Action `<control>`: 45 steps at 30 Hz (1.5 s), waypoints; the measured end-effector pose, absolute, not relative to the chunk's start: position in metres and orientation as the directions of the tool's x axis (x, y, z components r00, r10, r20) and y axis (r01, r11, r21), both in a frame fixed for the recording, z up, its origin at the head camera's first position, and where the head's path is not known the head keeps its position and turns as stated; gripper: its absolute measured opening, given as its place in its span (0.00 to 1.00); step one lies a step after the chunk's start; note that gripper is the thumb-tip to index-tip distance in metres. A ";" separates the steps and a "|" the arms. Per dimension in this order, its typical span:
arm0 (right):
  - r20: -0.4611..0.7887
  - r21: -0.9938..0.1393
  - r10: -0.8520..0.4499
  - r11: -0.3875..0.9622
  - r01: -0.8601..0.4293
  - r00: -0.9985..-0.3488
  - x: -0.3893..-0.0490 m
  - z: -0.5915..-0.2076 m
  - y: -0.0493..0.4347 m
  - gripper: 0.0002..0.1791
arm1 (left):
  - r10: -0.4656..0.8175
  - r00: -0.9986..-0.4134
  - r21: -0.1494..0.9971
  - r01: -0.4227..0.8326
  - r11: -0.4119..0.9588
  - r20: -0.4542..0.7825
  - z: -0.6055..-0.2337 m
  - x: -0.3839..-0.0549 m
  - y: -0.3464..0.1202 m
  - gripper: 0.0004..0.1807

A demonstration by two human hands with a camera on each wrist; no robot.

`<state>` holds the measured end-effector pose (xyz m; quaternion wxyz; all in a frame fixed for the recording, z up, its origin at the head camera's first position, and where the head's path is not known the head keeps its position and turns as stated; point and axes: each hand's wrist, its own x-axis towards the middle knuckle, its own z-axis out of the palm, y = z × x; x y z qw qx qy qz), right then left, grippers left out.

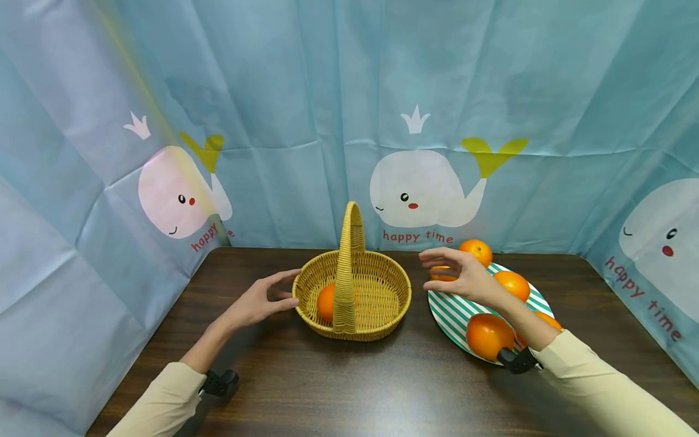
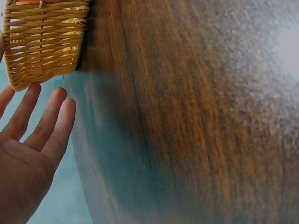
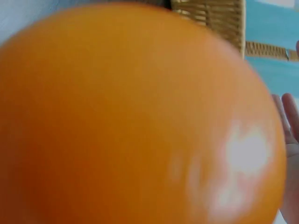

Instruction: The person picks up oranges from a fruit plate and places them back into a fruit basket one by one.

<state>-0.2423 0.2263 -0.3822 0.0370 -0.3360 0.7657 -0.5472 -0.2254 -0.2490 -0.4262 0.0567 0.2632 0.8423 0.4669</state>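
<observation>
A woven yellow basket [image 1: 382, 294] with a tall handle stands mid-table and holds one orange [image 1: 326, 301]. My left hand [image 1: 284, 288] is open, its fingertips at the basket's left rim; the left wrist view shows its straight fingers [image 2: 46, 121] just short of the basket wall [image 2: 44, 42]. My right hand [image 1: 431, 271] hovers over the left part of the green-striped plate [image 1: 453, 309], fingers loosely spread above a small orange [image 1: 443, 275]. I cannot see it gripping. A blurred orange [image 3: 140, 116] fills the right wrist view.
Several more oranges lie on the plate, one at the back [image 1: 475, 250], one in the middle [image 1: 512, 284], one at the front [image 1: 488, 335]. The dark wooden table [image 1: 349, 388] is walled by a blue whale-print curtain [image 1: 327, 121] behind and at both sides.
</observation>
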 end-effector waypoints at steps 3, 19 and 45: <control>0.304 -0.868 -0.549 0.177 -0.464 -0.778 -0.241 -0.380 0.236 0.29 | 0.495 -0.857 0.817 0.384 0.431 0.142 -0.426 -0.225 -0.250 0.37; 0.359 -0.779 -0.475 0.323 -0.538 -0.804 -0.231 -0.369 0.311 0.28 | 0.495 -0.859 0.826 0.371 0.424 0.132 -0.429 -0.227 -0.251 0.36; 0.335 -0.764 -0.323 0.457 -0.456 -0.885 -0.176 -0.382 0.400 0.29 | 0.503 -0.855 0.828 0.371 0.421 0.127 -0.427 -0.225 -0.247 0.36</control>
